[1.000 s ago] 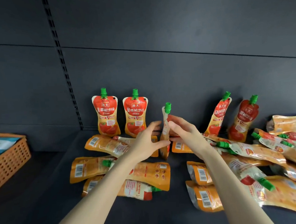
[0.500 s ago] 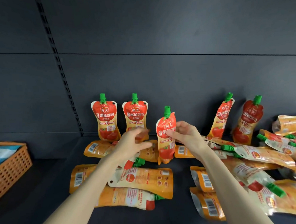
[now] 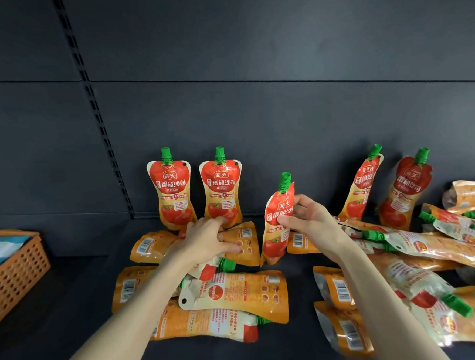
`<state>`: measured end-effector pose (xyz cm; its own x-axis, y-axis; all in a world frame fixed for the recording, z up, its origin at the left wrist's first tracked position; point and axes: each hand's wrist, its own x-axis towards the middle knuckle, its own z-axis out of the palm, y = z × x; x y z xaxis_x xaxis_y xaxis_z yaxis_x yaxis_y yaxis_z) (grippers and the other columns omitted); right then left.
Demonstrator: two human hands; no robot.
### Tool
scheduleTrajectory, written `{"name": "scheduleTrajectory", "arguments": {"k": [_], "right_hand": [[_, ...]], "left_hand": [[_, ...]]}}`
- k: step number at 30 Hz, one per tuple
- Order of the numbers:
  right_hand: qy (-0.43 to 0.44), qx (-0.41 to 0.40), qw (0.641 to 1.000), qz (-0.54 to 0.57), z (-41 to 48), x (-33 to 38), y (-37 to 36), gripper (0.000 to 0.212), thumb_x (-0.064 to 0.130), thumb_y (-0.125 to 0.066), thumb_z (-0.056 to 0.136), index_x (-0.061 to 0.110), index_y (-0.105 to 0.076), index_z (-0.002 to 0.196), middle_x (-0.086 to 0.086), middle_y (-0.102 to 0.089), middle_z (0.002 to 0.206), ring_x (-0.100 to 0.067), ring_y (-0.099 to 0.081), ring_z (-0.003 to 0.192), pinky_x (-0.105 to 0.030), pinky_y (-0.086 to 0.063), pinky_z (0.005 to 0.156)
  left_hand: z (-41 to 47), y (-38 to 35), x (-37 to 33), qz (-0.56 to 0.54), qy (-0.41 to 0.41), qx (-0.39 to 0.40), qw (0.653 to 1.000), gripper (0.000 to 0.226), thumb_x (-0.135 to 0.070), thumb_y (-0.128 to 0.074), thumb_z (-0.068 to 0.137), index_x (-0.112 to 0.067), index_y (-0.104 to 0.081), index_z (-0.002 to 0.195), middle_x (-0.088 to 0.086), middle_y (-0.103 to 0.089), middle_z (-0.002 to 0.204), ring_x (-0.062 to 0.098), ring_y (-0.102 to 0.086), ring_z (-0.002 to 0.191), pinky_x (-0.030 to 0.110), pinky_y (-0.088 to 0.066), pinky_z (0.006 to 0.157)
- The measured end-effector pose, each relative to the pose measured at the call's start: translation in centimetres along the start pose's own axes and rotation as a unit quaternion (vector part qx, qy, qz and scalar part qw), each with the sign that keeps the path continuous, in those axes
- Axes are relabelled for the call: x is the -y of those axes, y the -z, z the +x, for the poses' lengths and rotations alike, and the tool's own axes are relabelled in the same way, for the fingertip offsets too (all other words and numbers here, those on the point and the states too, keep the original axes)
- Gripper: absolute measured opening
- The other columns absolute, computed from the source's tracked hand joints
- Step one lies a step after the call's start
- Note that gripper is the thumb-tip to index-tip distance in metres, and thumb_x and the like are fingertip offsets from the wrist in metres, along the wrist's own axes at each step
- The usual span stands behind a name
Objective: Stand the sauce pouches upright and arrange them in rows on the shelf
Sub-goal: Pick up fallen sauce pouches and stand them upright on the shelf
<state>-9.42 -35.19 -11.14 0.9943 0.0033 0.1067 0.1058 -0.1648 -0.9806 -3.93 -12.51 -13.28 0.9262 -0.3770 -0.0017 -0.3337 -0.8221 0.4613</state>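
pouches (image 3: 278, 222): glossy foil-plastic | caps (image 3: 284, 180): green plastic | shelf (image 3: 301, 341): matt dark | basket (image 3: 15, 277): perforated orange plastic

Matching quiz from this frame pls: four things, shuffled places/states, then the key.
Things:
1. right hand
2. left hand
3. orange basket
4. two back-left pouches

Places/states:
A. stand upright by the back wall
B. sits at the far left edge of the view
C. grips a tilted pouch by its upper part
D. touches a pouch lying flat

Pairs: 1-C, 2-D, 3-B, 4-A
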Motion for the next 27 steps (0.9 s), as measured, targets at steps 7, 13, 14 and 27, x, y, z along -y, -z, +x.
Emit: {"name": "scheduleTrajectory", "arguments": {"k": [7,13,14,27], "right_hand": [[0.001,-0.020,0.998,0.060,0.5,-0.1,0.0,0.025,0.013,-0.067,0.081,0.015,-0.058,0.104,0.002,-0.072,0.099,-0.016,-0.068,0.098,-0.032,-0.054,0.083],[0.001,-0.039,0.996,0.081,0.8,0.1,-0.8,0.034,0.021,-0.070,0.075,0.013,-0.058,0.106,0.000,-0.072,0.102,-0.017,-0.069,0.097,-0.034,-0.055,0.083],[0.004,-0.041,0.996,0.081,0.7,0.2,-1.1,0.034,0.021,-0.070,0.075,0.014,-0.059,0.106,0.001,-0.072,0.101,-0.016,-0.069,0.096,-0.031,-0.056,0.081],[0.039,-0.048,0.997,-0.034,0.8,0.4,-2.9,0.036,0.006,-0.073,0.076,0.024,-0.058,0.103,0.007,-0.069,0.098,-0.008,-0.065,0.094,-0.020,-0.051,0.077]], "left_hand": [[-1.7,1.5,0.0,-0.209,-0.053,-0.092,0.972,0.030,-0.035,-0.074,0.075,-0.030,-0.052,0.094,-0.015,-0.062,0.099,0.005,-0.058,0.099,0.038,-0.044,0.096],[-3.9,3.7,-1.6,-0.371,-0.083,-0.218,0.899,0.053,-0.016,-0.077,0.073,-0.036,-0.045,0.109,-0.015,-0.063,0.106,0.000,-0.062,0.097,0.017,-0.052,0.076],[-4.2,3.9,-1.6,-0.370,-0.092,-0.237,0.894,0.058,-0.014,-0.078,0.072,-0.039,-0.044,0.113,-0.017,-0.061,0.108,-0.001,-0.061,0.098,0.015,-0.053,0.074],[-7.1,3.5,1.0,-0.241,-0.070,-0.285,0.925,0.036,-0.017,-0.078,0.073,-0.024,-0.061,0.104,-0.015,-0.066,0.097,-0.009,-0.059,0.094,0.004,-0.046,0.070]]}}
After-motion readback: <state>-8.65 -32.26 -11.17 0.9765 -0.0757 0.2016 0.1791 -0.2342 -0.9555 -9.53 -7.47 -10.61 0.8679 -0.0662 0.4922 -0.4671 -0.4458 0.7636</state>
